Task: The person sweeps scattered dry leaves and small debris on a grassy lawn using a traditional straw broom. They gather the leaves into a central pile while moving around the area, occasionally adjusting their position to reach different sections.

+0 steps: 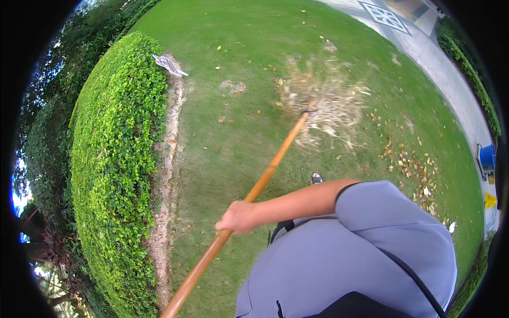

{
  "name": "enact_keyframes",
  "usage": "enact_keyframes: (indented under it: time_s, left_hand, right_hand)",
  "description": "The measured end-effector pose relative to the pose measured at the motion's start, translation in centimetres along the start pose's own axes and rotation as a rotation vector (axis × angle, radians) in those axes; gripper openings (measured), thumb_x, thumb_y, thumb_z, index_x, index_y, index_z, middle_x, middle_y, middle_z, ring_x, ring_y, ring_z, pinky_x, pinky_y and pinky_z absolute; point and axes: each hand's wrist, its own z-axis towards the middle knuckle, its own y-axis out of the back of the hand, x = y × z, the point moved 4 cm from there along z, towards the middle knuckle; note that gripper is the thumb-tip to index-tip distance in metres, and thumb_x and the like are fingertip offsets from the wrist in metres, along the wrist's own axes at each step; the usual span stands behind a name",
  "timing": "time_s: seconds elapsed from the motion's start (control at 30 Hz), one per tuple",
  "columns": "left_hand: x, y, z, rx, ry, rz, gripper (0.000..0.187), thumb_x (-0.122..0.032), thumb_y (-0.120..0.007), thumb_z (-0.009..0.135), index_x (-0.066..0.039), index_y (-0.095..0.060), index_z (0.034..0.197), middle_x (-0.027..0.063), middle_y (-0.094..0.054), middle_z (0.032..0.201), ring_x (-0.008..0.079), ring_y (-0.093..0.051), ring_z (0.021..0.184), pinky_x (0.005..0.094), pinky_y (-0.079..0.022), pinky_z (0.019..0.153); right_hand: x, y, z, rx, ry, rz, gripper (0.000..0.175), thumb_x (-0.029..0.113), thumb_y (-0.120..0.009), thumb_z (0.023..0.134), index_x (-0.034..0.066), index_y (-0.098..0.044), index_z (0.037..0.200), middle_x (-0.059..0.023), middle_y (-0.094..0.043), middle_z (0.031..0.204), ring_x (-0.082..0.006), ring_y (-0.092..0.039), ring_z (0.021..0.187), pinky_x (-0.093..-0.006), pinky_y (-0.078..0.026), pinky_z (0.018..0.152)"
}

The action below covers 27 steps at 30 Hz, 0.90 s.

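Note:
My right hand [238, 217] is wrapped around the long wooden handle [274, 165] of a broom. The handle slants from the lower left up to the broom's head. Pale, spread bristles [334, 99] rest on or just over the grass and are blurred by motion. A dark binding [309, 111] joins them to the handle. My left hand is out of view, and the handle's lower end runs off the bottom edge. Fallen leaves [413, 165] lie scattered in a loose band to the right of the broom head.
A clipped hedge [119, 159] with a bare soil strip [165, 222] borders the lawn [210, 159] on the left. A small sign [169, 64] leans at the hedge's far end. To the right runs a paved path [449, 83] with a blue bucket [487, 155] and a yellow object [490, 200].

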Motion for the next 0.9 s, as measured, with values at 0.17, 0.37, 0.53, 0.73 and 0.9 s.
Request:
enact_keyframes:
  time_s: [0.17, 0.37, 0.53, 0.73, 0.9]
  left_hand:
    - [-2.4, -11.6, -5.2, 0.187, -0.244, 0.191, 0.027, -0.027, -0.052, 0.085, -0.014, -0.039, 0.066, -0.0047, -0.03, 0.051, 0.0091, -0.035, 0.047, 0.0256, -0.034, 0.05]
    - [11.1, -16.0, -9.5, 0.423, -0.115, 0.701, 0.02, -0.027, -0.047, 0.088, -0.01, -0.044, 0.079, -0.0021, -0.031, 0.053, 0.0113, -0.036, 0.046, 0.0296, -0.035, 0.052]
    - [25.9, -19.5, -8.8, 0.7, 0.416, 0.15, 0.014, -0.008, -0.05, 0.086, -0.005, -0.05, 0.072, -0.0013, -0.04, 0.05, 0.0065, -0.035, 0.041, 0.0161, -0.03, 0.036]
    - [45.3, -12.4, -23.8, 0.361, 1.046, 0.226, 0.007, -0.01, -0.047, 0.089, -0.01, -0.045, 0.082, 0.0017, -0.047, 0.06, 0.0168, -0.051, 0.06, 0.0426, -0.048, 0.08]
    - [49.2, -8.3, -25.6, 0.084, 1.267, 0.138, 0.01, -0.011, -0.051, 0.087, -0.011, -0.045, 0.079, 0.0025, -0.043, 0.058, 0.018, -0.048, 0.06, 0.0399, -0.045, 0.075]
  right_hand:
    - [-0.8, 0.7, 9.1, 0.222, 0.039, -0.041, 0.024, 0.03, -0.069, 0.071, 0.013, -0.057, 0.083, -0.0062, -0.061, 0.074, -0.0254, -0.062, 0.074, -0.0393, -0.049, 0.059]
    - [-14.8, 3.9, 5.7, -0.025, 0.021, 0.095, 0.021, 0.021, -0.07, 0.069, 0.011, -0.055, 0.079, -0.0073, -0.06, 0.075, -0.0285, -0.061, 0.078, -0.0408, -0.047, 0.07]
    - [-23.5, 6.3, -9.3, -0.271, -0.335, 0.062, 0.022, 0.024, -0.069, 0.07, 0.0112, -0.057, 0.083, -0.0112, -0.062, 0.079, -0.0319, -0.061, 0.081, -0.0423, -0.048, 0.068]
    - [-27.9, 7.7, -38.6, -0.005, -0.983, -0.067, 0.016, 0.02, -0.068, 0.069, 0.0134, -0.06, 0.082, -0.0118, -0.061, 0.078, -0.0318, -0.06, 0.078, -0.0435, -0.047, 0.066]
    - [-19.0, 9.8, -44.3, 0.081, -1.133, -0.097, 0.018, 0.027, -0.063, 0.073, 0.0148, -0.06, 0.085, -0.011, -0.063, 0.075, -0.031, -0.061, 0.074, -0.0432, -0.048, 0.065]
